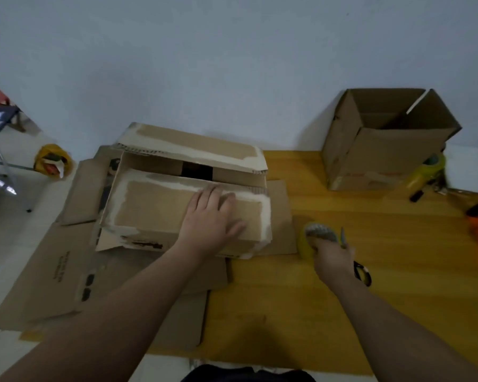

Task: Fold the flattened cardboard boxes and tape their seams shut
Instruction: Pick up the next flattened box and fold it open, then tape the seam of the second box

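On the yellow bench [370, 244], left hand [207, 219] lies flat, fingers spread, pressing near flap of box [177, 205]. Right hand [333, 255] grips tape roll [311, 239] w/ scissors [360, 268]. Far flap stands open; if pressure slips, seam may gape and tape go crooked.

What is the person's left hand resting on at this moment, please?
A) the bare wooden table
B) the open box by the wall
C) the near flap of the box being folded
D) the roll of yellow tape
C: the left hand lies flat, palm down, on the near flap of the box, pressing it closed, while the right hand grips the roll of yellow tape on the table.
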A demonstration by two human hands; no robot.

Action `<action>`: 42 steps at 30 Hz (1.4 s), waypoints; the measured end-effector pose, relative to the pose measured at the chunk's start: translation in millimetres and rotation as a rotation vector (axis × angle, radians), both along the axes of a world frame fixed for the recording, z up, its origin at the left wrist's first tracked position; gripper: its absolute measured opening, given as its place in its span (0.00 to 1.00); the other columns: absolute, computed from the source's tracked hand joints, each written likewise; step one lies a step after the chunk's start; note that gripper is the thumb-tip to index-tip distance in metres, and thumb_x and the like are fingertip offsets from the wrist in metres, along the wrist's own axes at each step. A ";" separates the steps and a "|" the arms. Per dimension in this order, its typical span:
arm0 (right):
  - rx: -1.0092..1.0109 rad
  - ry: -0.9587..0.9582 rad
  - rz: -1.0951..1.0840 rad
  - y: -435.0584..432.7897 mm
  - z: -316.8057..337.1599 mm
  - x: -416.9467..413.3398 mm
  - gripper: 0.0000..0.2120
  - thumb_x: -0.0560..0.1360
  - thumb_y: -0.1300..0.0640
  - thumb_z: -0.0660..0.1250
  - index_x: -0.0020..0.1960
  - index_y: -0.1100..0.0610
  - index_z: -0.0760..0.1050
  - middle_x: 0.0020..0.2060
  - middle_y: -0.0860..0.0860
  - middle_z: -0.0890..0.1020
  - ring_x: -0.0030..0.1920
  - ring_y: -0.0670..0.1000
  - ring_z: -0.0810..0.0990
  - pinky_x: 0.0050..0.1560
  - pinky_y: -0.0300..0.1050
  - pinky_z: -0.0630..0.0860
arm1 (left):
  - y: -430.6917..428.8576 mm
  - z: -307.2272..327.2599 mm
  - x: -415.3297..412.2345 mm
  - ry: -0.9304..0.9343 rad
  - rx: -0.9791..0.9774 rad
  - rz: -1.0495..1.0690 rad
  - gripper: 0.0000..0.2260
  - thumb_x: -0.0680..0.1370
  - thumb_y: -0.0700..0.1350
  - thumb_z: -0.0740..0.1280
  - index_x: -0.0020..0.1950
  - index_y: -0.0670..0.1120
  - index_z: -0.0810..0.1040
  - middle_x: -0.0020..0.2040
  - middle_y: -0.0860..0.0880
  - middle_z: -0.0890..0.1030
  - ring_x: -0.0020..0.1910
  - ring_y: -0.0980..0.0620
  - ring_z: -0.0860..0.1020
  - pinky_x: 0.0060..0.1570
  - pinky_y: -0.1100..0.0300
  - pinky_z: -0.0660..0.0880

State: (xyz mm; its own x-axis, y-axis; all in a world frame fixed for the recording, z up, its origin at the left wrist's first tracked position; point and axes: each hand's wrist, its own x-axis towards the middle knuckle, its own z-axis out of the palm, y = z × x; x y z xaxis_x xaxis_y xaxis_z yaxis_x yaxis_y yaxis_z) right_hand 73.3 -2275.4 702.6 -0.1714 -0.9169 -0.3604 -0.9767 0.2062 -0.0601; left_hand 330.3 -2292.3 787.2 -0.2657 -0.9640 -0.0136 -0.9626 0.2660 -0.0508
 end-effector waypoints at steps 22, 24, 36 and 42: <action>-0.350 -0.888 -0.360 -71.4 90.5 153.9 0.46 0.71 0.30 0.62 0.78 0.54 0.51 0.77 0.56 0.57 0.76 0.57 0.56 0.73 0.55 0.57 | -24.2 32.1 179.5 0.727 0.258 0.479 0.34 0.77 0.59 0.64 0.78 0.58 0.51 0.79 0.48 0.46 0.76 0.44 0.53 0.69 0.47 0.60; -0.151 -1.005 -0.431 -73.5 86.5 154.7 0.42 0.71 0.30 0.62 0.75 0.55 0.59 0.69 0.52 0.68 0.70 0.57 0.66 0.67 0.52 0.66 | -26.8 29.9 184.5 0.870 0.267 0.519 0.37 0.77 0.58 0.64 0.78 0.57 0.45 0.78 0.49 0.52 0.74 0.44 0.59 0.68 0.48 0.63; -0.411 -0.561 -0.375 -97.9 143.2 117.9 0.32 0.78 0.33 0.49 0.68 0.57 0.67 0.63 0.59 0.75 0.63 0.62 0.73 0.51 0.52 0.66 | -2.4 55.0 127.2 0.982 0.077 0.556 0.35 0.78 0.59 0.62 0.78 0.58 0.43 0.76 0.51 0.61 0.69 0.46 0.68 0.61 0.50 0.70; -0.324 -0.593 -0.370 -93.8 115.5 111.4 0.35 0.78 0.33 0.47 0.68 0.60 0.69 0.63 0.61 0.75 0.63 0.63 0.73 0.57 0.54 0.70 | -1.2 45.6 115.0 0.857 0.049 0.531 0.36 0.79 0.60 0.60 0.78 0.56 0.41 0.77 0.52 0.57 0.71 0.47 0.66 0.61 0.50 0.70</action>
State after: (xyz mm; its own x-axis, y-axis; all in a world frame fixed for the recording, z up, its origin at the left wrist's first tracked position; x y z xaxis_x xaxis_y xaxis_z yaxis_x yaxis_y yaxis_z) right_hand 184.7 -2369.1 818.1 -0.3494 -0.9130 -0.2106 -0.6331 0.3958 -0.6652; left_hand 445.3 -2293.5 832.8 0.2592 -0.9638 -0.0621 -0.6639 -0.2246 0.7133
